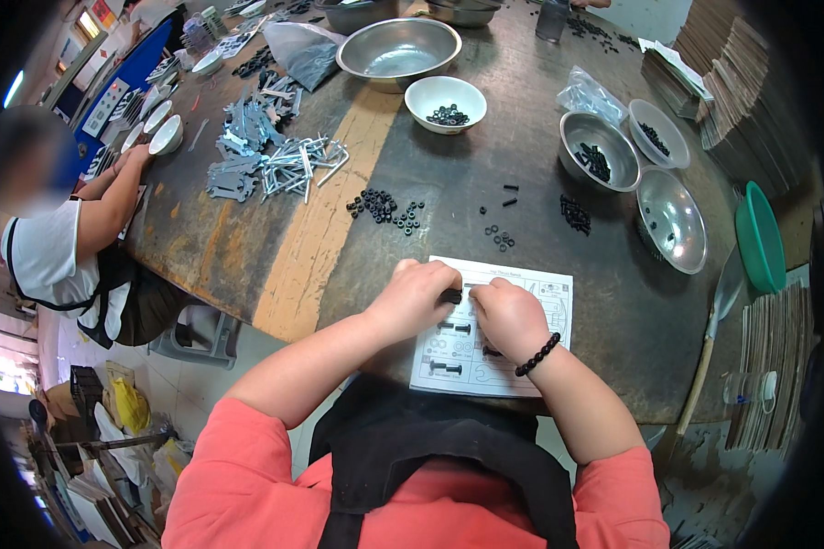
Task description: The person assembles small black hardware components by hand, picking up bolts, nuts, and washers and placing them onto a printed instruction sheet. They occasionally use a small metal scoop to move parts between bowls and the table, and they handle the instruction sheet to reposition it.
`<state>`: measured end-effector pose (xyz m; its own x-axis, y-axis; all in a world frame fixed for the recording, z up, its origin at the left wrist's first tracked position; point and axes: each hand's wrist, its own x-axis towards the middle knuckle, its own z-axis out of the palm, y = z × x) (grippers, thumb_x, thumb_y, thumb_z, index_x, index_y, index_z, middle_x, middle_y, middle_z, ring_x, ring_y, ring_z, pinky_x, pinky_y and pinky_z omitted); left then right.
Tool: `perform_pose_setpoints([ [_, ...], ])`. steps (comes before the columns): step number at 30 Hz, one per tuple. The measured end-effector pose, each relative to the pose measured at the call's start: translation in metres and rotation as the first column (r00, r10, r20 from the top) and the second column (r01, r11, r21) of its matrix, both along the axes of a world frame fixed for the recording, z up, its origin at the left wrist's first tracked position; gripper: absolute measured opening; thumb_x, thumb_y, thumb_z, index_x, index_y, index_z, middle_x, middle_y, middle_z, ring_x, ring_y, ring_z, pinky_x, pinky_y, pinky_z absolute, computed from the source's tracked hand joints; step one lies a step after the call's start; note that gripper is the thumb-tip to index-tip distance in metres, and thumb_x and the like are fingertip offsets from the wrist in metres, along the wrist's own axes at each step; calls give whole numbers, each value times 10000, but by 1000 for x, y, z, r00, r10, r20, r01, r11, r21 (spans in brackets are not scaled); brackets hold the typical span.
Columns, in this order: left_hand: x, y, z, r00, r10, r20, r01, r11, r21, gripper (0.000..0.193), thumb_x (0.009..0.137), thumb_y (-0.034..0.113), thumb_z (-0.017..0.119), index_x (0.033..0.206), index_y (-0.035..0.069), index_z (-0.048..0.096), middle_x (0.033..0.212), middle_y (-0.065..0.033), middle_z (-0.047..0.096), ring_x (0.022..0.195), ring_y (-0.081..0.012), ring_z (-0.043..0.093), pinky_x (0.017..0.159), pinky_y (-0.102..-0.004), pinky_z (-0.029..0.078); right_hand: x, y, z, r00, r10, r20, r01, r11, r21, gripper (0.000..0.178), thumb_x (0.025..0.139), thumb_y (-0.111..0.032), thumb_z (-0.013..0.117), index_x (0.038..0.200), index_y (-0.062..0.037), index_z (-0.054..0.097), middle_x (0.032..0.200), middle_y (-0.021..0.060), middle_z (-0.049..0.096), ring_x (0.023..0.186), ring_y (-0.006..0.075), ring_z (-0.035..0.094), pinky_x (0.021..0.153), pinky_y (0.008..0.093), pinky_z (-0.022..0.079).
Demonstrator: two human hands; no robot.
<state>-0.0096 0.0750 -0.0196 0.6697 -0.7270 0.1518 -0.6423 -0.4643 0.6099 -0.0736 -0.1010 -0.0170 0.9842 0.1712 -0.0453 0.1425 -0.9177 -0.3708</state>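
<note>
A printed instruction sheet (558, 302) with line drawings lies at the table's near edge, under both my hands. My left hand (410, 300) is closed over its upper left, with short black bolts (450, 296) showing at the fingertips. Beside it, my right hand (513, 320), with a dark bead bracelet at the wrist, is pinched; whatever its fingertips hold is hidden. Paired black bolts (447, 368) rest on the lower left of the sheet. Another black bolt (492, 351) lies partly under my right hand.
Beyond the sheet lie black nuts (375, 207), loose rings (501, 240) and a bolt pile (574, 214). Farther back are a white bowl (445, 91), steel bowls (600, 151) and metal wrenches and rods (284, 165). At right stands a green basin (762, 236). A co-worker (64, 229) sits left.
</note>
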Motion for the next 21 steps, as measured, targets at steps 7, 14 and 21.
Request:
perform_pose_setpoints([
  [7,1,1,0,1000,-13,-7,13,1000,17,211,719,100,655,907,96,561,885,-71,616,887,-256,589,834,-378,366,0,3,9,1000,1,-2,-1,999,50,146,822,-125,511,884,-57,624,825,143,595,778,319,605,695,407,502],
  [14,1,2,2,999,7,-36,-7,1000,19,228,707,108,664,909,97,560,903,-66,617,901,-247,589,841,-380,365,0,5,13,1000,19,-14,-18,997,76,142,823,-115,497,887,-66,613,841,146,589,794,322,602,708,408,501],
  [21,16,13,4,989,150,-15,-150,988,-40,298,728,148,696,991,59,587,861,-97,587,758,-235,585,690,-357,459,12,-34,21,992,-61,114,34,974,225,200,816,-109,550,985,-88,654,869,127,621,824,303,604,725,385,495],
])
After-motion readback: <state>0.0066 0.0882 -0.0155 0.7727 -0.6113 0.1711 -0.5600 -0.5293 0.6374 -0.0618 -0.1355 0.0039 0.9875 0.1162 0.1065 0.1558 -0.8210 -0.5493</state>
